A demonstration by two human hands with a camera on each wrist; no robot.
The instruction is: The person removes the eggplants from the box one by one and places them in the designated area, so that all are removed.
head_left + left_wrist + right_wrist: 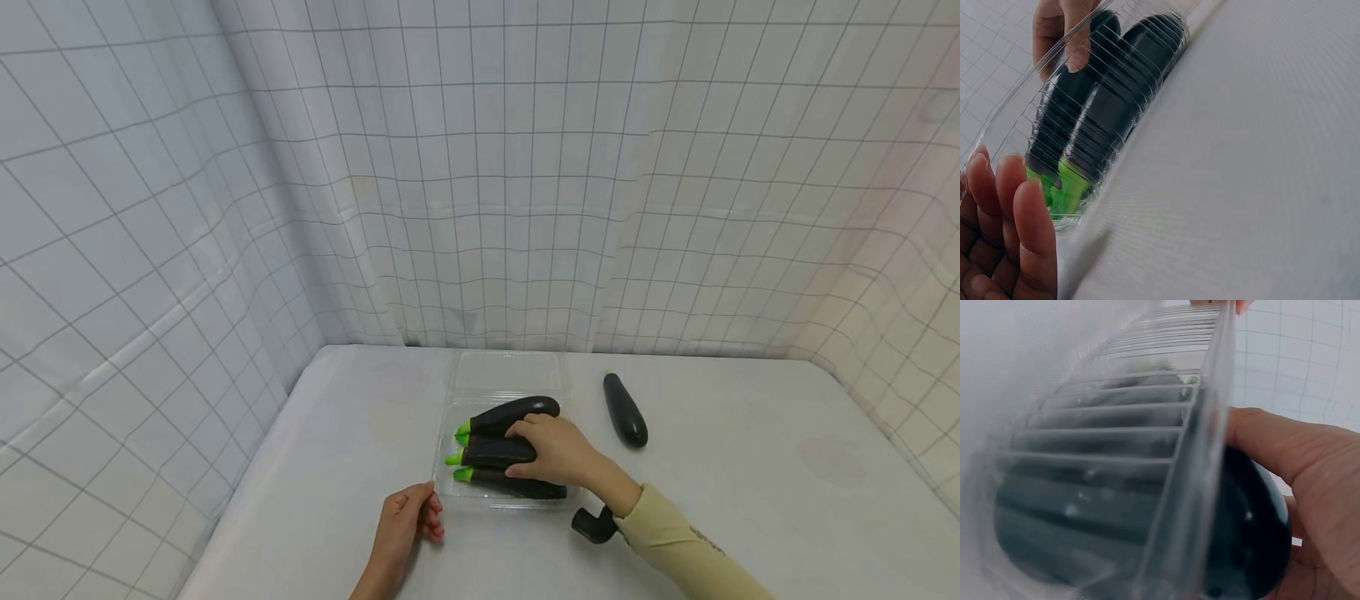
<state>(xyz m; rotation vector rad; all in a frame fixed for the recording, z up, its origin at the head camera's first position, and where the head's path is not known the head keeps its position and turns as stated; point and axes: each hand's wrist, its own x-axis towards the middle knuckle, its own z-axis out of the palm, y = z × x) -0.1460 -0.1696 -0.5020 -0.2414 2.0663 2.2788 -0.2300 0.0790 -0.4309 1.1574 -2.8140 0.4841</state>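
Note:
A clear plastic clamshell box (pixel 487 503) stands on the table, its lid (pixel 508 372) folded back away from me. Several dark eggplants with green stems lie side by side in it, among them a rear eggplant (pixel 516 412) and a front eggplant (pixel 517 484). My right hand (pixel 558 450) grips the middle eggplant (pixel 495 452) near its thick end, thumb on the front side and fingers on the far side. At the box's front left corner, my left hand (pixel 405 521) pinches the rim between thumb and forefinger; its other fingers (pixel 1035 219) are loosely curled beside the wall.
Another eggplant (pixel 626 412) lies on the white table (pixel 750 467), right of the box. A black rounded thing (pixel 592 526) shows below my right wrist, partly hidden by the sleeve. White gridded curtains (pixel 510 208) hang behind the table and along both sides.

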